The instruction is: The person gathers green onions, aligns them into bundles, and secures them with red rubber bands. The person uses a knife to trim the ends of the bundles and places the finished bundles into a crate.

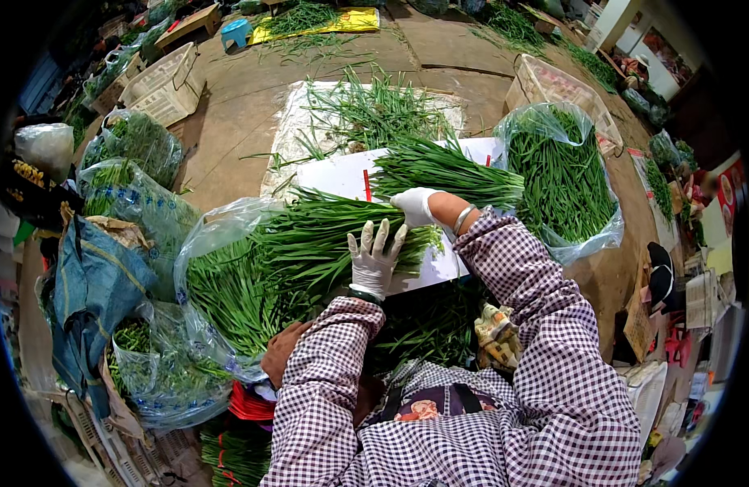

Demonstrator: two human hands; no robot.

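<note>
A loose bunch of long green Chinese chives (325, 243) lies across the near left of a white board (338, 173), its pale stem ends to the right. My left hand (374, 259), in a thin white glove, rests on the bunch's near side with fingers spread. At the far side of the same bunch is my right hand (414, 206), also gloved; its fingers are bent and partly hidden, so its grip is unclear. Behind it lies a second pile of chives (450, 173). A red strip (367, 185) stands out on the board between the two piles.
Plastic bags of chives stand at left (228, 292) and right (560, 176). Beyond the board, scattered chives (380, 112) cover a white sheet (289, 131). Plastic crates (167, 85) and a blue stool (235, 33) sit farther back. Red-tied bundles (234, 453) lie low at left.
</note>
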